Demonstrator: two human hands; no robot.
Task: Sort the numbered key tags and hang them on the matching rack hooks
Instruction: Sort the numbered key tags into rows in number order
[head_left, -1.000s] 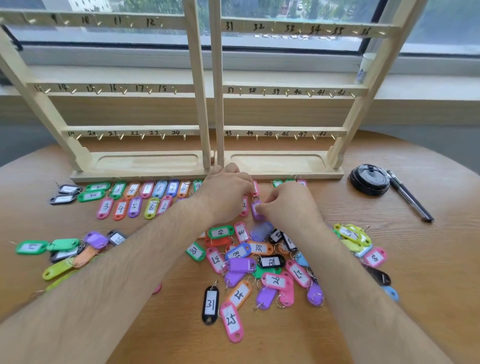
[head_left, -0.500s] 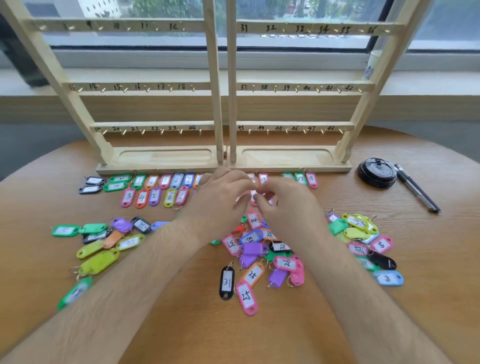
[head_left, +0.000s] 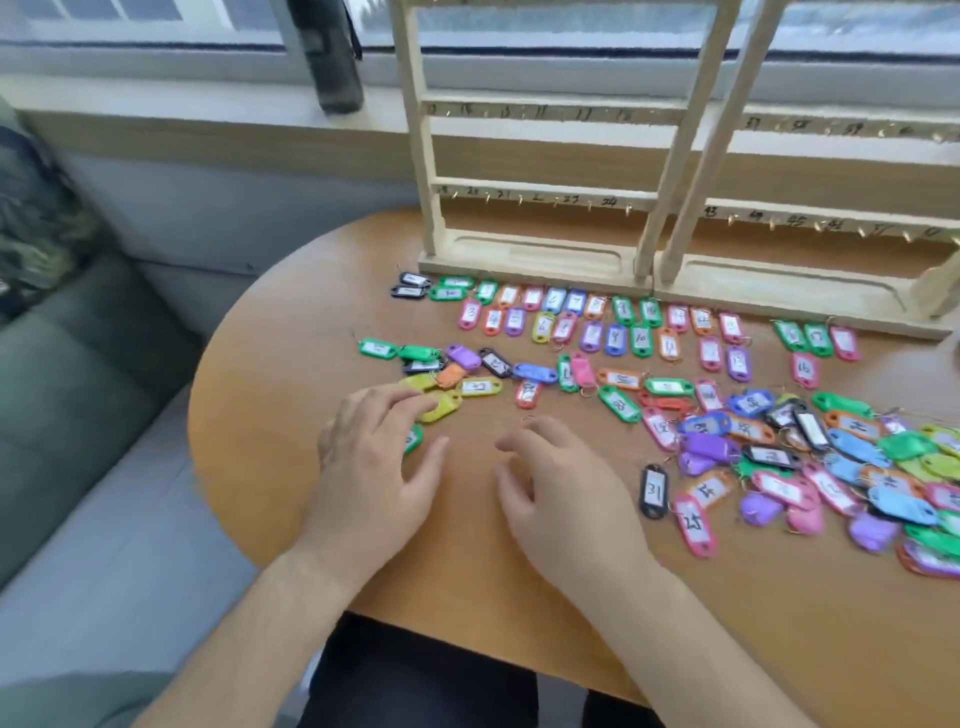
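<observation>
Key tags half sorted on the counter, no hook filled yet

The key tags (head_left: 641, 340) all lie on the counter (head_left: 467, 545): two fairly neat rows, low numbers where legible, run along the foot of the wooden rack (head_left: 530, 254) in the upper middle of the frame, a loose cluster sits left of centre, and a large jumbled pile (head_left: 709, 447) fills the right side, with black tag 31 (head_left: 654, 491) at its near edge. Every hook (head_left: 519, 197) in view is bare, so by my reading sorting is partly done and all the hanging is left. The left hand (head_left: 374, 457), at centre left, has its fingers spread and fairly straight, tips on a yellow tag (head_left: 441, 407). The right hand (head_left: 561, 488) beside it hovers with fingers loosely curled, no tag seen in its grasp
</observation>
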